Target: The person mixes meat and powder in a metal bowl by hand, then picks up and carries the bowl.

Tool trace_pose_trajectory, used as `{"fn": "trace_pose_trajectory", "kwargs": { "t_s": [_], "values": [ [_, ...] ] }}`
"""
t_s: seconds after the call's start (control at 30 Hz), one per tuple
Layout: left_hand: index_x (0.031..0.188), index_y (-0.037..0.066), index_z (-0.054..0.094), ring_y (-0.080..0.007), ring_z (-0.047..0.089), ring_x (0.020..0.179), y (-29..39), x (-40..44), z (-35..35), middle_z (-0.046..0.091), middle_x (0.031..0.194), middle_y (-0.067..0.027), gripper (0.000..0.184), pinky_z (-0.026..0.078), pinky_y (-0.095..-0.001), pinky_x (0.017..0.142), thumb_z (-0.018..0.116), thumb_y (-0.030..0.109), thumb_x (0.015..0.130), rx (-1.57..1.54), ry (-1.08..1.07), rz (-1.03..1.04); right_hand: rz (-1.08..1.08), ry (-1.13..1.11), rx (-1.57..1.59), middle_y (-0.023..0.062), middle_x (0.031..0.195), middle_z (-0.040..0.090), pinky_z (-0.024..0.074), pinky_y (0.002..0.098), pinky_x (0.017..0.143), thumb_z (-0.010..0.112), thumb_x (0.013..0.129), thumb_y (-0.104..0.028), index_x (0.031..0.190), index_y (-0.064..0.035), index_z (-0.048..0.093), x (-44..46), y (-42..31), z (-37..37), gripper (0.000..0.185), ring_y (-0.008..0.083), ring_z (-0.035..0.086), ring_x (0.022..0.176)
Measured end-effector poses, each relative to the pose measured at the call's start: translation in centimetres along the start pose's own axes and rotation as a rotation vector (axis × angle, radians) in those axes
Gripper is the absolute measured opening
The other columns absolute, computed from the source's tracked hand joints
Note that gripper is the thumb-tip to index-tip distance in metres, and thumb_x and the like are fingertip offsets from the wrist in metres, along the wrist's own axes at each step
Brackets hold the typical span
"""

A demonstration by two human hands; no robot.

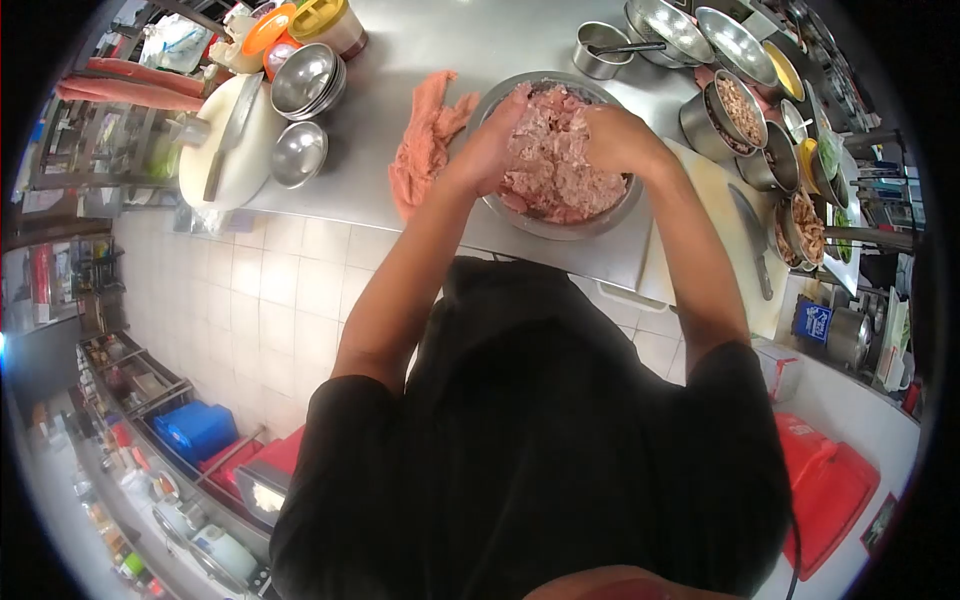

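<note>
A wide metal bowl (565,232) full of pink minced meat (555,165) sits at the counter's edge before me. My left hand (497,140) is in the bowl at its left side, fingers curled against the meat. From the right, my right hand (617,140) reaches in, bent at the wrist, its fingers sunk into the meat and partly hidden. Both hands grip the meat from opposite sides. An orange cloth (428,140) lies crumpled just left of the bowl.
At left, a knife (230,140) rests on a round white board (262,160) beside small metal bowls (300,155). Right of the bowl, another knife (752,240) lies on a cutting board (690,250). Pots and food containers (735,115) crowd the far right; a saucepan (600,62) stands behind.
</note>
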State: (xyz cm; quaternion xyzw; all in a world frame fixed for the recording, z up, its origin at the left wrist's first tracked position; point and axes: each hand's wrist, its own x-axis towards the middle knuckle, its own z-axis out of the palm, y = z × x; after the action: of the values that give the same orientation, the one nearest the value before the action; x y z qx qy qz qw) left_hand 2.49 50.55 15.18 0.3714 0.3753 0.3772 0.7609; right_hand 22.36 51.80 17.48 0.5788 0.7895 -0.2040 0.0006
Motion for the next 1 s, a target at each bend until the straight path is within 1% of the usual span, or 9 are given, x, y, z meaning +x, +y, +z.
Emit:
{"fn": "trace_pose_trajectory", "kwargs": {
  "t_s": [0.13, 0.23, 0.33, 0.47, 0.57, 0.67, 0.77, 0.9, 1.0],
  "values": [
    [0.144, 0.009, 0.032, -0.0343, 0.049, 0.123, -0.7, 0.8, -0.7, 0.033, 0.144, -0.0134, 0.057, 0.056, -0.0531, 0.08, 0.048, 0.037, 0.098, -0.078, -0.041, 0.017, 0.026, 0.23, 0.134, 0.0225, 0.102, 0.065, 0.0476, 0.0441, 0.087, 0.061, 0.08, -0.021, 0.103, -0.0073, 0.068, 0.1, -1.1, 2.9, 0.027, 0.0368, 0.061, 0.102],
    [0.143, 0.008, 0.034, -0.032, 0.051, 0.122, 0.3, 0.4, -0.4, 0.04, 0.139, -0.0133, 0.054, 0.056, -0.0493, 0.081, 0.043, 0.037, 0.099, -0.074, -0.011, 0.017, 0.044, 0.312, 0.205, 0.0224, 0.101, 0.065, 0.0477, 0.0431, 0.087, 0.061, 0.08, -0.019, 0.103, -0.006, 0.067, 0.4, 0.4, 6.2, 0.027, 0.0374, 0.06, 0.101],
    [0.143, 0.007, 0.032, -0.0317, 0.05, 0.122, -0.7, 1.1, -0.8, 0.045, 0.135, -0.0132, 0.054, 0.056, -0.047, 0.079, 0.037, 0.04, 0.101, -0.154, -0.02, -0.016, -0.235, 0.534, 0.373, 0.0208, 0.102, 0.065, 0.0472, 0.0436, 0.089, 0.059, 0.08, -0.016, 0.104, -0.0056, 0.067, -1.0, -2.7, 4.6, 0.028, 0.0382, 0.06, 0.1],
    [0.143, 0.006, 0.029, -0.0301, 0.053, 0.118, -2.0, 3.2, -1.8, 0.051, 0.129, -0.0136, 0.056, 0.055, -0.0421, 0.079, 0.032, 0.043, 0.101, -0.326, -0.047, -0.025, -0.155, 0.528, 0.202, 0.0192, 0.102, 0.066, 0.0479, 0.043, 0.087, 0.055, 0.082, -0.013, 0.103, -0.0068, 0.068, 0.3, -0.9, 9.7, 0.025, 0.0371, 0.061, 0.098],
    [0.149, 0.007, 0.02, -0.0314, 0.045, 0.126, -0.6, 0.8, -2.4, 0.036, 0.146, -0.0162, 0.069, 0.043, -0.0505, 0.099, 0.044, 0.047, 0.098, -0.298, -0.136, -0.095, -0.082, 0.426, 0.185, 0.0184, 0.099, 0.067, 0.0498, 0.0422, 0.083, 0.055, 0.082, -0.013, 0.101, -0.0056, 0.068, 0.4, 2.0, 9.1, 0.024, 0.0363, 0.063, 0.094],
    [0.143, 0.003, 0.033, -0.0304, 0.05, 0.121, 0.2, -0.5, -2.4, 0.043, 0.141, -0.0179, 0.062, 0.046, -0.0437, 0.095, 0.055, 0.035, 0.094, 0.161, 0.167, 0.167, 0.061, 0.502, 0.307, 0.0176, 0.096, 0.068, 0.0516, 0.0408, 0.079, 0.056, 0.08, -0.015, 0.099, -0.0033, 0.07, -0.5, 4.2, 7.4, 0.026, 0.0356, 0.065, 0.09],
    [0.134, 0.0, 0.047, -0.0289, 0.055, 0.116, -0.1, -0.2, -3.8, 0.052, 0.132, -0.0197, 0.052, 0.049, -0.0376, 0.09, 0.062, 0.023, 0.09, 0.741, 0.369, 0.399, 0.32, 0.348, 0.344, 0.0188, 0.099, 0.068, 0.052, 0.0387, 0.079, 0.056, 0.078, -0.015, 0.1, -0.0047, 0.07, 1.0, 5.1, 4.2, 0.028, 0.0336, 0.066, 0.092],
    [0.127, -0.001, 0.053, -0.0333, 0.055, 0.115, -1.6, 1.2, -5.4, 0.055, 0.127, -0.0233, 0.043, 0.047, -0.0376, 0.093, 0.059, 0.017, 0.088, 0.982, 0.454, 0.511, 0.077, 0.418, 0.353, 0.0252, 0.099, 0.066, 0.0492, 0.0403, 0.085, 0.054, 0.077, -0.014, 0.105, -0.0029, 0.067, 7.5, 11.1, 7.5, 0.033, 0.0367, 0.064, 0.095],
    [0.127, 0.001, 0.054, -0.0366, 0.053, 0.117, -2.0, 1.6, -6.0, 0.054, 0.128, -0.024, 0.042, 0.046, -0.0411, 0.095, 0.057, 0.014, 0.087, 1.268, 0.489, 0.622, 0.235, 0.091, 0.489, 0.0237, 0.099, 0.067, 0.0484, 0.0381, 0.085, 0.053, 0.077, -0.013, 0.104, 0.0011, 0.067, 10.5, 9.8, 7.3, 0.034, 0.0334, 0.065, 0.096]
  ]
}}
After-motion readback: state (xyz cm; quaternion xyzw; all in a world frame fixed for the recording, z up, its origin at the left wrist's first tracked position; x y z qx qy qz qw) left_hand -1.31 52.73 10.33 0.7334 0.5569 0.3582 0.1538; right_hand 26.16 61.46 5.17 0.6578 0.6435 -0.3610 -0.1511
